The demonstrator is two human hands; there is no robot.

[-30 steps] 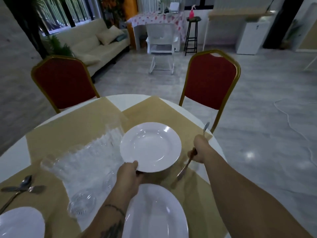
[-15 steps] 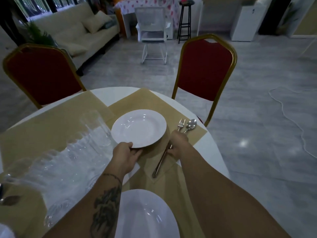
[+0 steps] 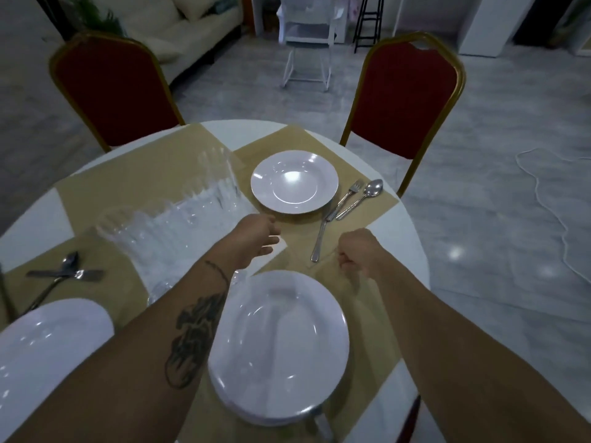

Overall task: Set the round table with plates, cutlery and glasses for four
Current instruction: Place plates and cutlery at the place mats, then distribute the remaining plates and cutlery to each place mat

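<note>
At the far right-hand place, the plate is down and both hands have let go! Fork, spoon and knife now lie just beside it. The left hand draws back loosely curled and empty, the right hand balled up, holding nothing. That setting wants only a glass, and the glasses wait mid-table.

White plate on a tan placemat, silver fork and spoon, red chair framed in gold.
</note>
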